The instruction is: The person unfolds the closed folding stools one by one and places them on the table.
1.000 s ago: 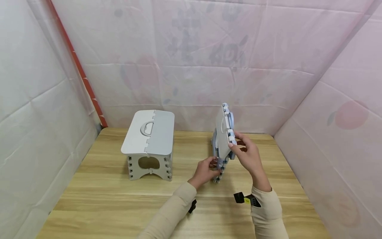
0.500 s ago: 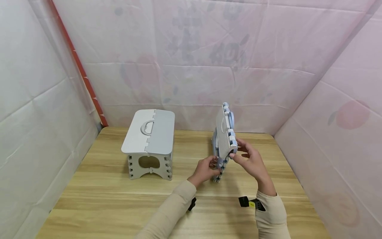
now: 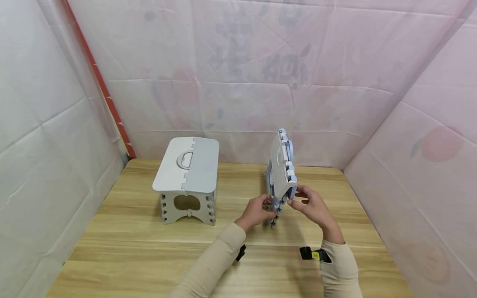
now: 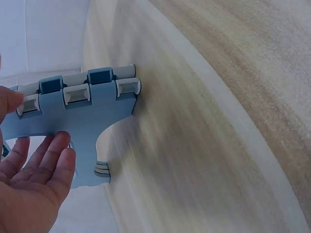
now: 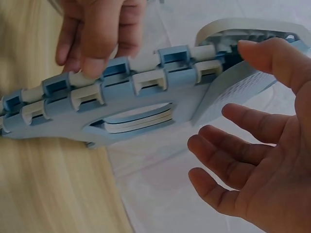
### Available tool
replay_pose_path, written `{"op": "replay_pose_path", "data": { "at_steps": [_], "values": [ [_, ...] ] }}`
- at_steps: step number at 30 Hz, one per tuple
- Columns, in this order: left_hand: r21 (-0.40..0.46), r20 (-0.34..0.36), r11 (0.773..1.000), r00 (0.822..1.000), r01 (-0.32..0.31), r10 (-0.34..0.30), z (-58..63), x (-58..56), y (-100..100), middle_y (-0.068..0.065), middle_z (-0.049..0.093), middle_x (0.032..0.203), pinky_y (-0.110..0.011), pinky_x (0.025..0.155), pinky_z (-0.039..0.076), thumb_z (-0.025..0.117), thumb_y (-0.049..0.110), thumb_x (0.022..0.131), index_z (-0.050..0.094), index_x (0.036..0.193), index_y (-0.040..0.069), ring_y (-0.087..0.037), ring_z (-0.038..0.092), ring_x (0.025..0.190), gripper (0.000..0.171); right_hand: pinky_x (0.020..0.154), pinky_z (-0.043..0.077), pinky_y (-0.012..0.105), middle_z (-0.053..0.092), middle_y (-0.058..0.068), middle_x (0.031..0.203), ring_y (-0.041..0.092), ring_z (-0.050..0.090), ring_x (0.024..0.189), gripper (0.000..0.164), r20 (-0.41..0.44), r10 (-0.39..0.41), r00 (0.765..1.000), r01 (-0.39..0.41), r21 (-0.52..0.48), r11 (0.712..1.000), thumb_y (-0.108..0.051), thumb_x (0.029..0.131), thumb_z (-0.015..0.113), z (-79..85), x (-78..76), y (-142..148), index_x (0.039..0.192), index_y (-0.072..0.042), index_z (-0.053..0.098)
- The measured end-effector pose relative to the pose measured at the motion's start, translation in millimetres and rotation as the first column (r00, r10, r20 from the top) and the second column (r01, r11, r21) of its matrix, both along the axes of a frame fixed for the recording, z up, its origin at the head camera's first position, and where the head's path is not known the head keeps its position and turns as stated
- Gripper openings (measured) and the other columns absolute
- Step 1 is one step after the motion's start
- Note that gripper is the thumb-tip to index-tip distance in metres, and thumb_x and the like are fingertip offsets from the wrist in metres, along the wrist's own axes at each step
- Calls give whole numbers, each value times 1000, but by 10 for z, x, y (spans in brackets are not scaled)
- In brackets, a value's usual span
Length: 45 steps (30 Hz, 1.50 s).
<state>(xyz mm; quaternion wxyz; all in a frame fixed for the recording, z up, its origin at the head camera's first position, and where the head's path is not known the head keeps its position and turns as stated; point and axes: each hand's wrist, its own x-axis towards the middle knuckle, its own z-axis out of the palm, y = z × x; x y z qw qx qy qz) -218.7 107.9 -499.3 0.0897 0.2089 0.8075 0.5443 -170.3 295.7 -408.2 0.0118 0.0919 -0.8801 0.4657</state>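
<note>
A folding stool (image 3: pixel 281 171), partly folded, stands on edge right of centre. Its white and light-blue seat halves tilt up over the folded legs. My left hand (image 3: pixel 257 213) grips the hinged leg edge; in the left wrist view, the left fingers (image 4: pixel 60 141) are at the blue leg panel (image 4: pixel 77 116). The right hand (image 3: pixel 311 207) is at the seat's lower near corner. In the right wrist view, the right thumb (image 5: pixel 267 56) lies in the gap between the seat halves, the index fingertip overlaps the blue half (image 5: pixel 233 90), and the other fingers spread below.
An unfolded stool (image 3: pixel 186 165), white and grey with a handle in its top, stands to the left. Both are on a wood-grain table (image 3: pixel 156 256). Pale printed sheeting (image 3: pixel 238 103) walls in the back and both sides.
The right hand has slid down along the seat edge to its lower near corner, its thumb shifting from the top to the gap. The left hand and both stools stay nearly in place.
</note>
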Motion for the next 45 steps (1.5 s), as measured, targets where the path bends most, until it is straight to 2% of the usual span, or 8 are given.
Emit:
{"op": "replay_pose_path", "data": {
  "at_steps": [5,15,18,22,27,34,39,45],
  "values": [
    [-46,-49,999,999,-11,9,12,11,6,-7,63,109,-25,78,48,78,13,73,60,111,6,-23,60,98,44,88,35,59,54,23,119,39,50,109,53,25,4,1000,-4,0,1000,-11,83,69,-70,-19,-13,127,8,46],
    [31,-58,999,998,11,-10,-24,22,2,-2,63,99,-19,74,48,77,8,73,58,108,5,-14,62,90,41,92,35,59,55,25,120,41,51,109,51,54,70,996,-69,-25,997,-2,79,70,-262,-81,-81,124,10,49],
    [16,-66,1000,997,26,-25,-24,24,-5,-4,63,101,-20,75,48,77,7,73,57,111,4,-15,62,91,43,89,40,55,55,26,117,41,53,106,50,58,70,996,-68,-34,997,-2,79,70,-303,-100,-89,122,12,50],
    [-10,-61,999,997,51,-52,-22,26,-11,-5,63,103,-20,74,48,77,5,73,56,114,5,-18,63,92,46,78,49,43,58,26,110,38,57,100,44,65,65,996,-62,-38,997,0,80,69,-341,-124,-104,118,14,52],
    [-11,-62,998,996,61,-62,-21,24,-17,-7,64,102,-19,74,48,78,3,72,56,112,4,-20,63,92,45,72,51,33,60,25,106,38,59,96,38,78,31,997,-27,-43,999,3,80,68,-351,-148,-121,114,14,54],
    [-7,-81,999,996,48,-49,-55,12,-19,-8,64,103,-19,73,48,79,5,72,58,114,2,-15,63,90,47,73,51,36,59,27,106,40,58,97,38,87,44,995,-39,-55,998,3,81,67,-318,-155,-150,114,15,52],
    [4,-80,999,996,42,-42,-66,12,-19,-6,65,102,-19,73,48,78,5,73,58,114,4,-14,62,89,46,73,51,36,60,25,106,37,59,96,39,86,25,996,-22,-40,999,3,80,67,-324,-165,-175,115,13,53],
    [-1,-78,999,996,39,-39,-39,37,-21,-4,64,106,-20,73,48,76,4,74,58,119,5,-14,62,89,48,80,47,44,62,22,103,35,58,96,40,56,-10,998,12,-30,999,2,78,69,-377,-173,-181,114,11,54]
  ]
}}
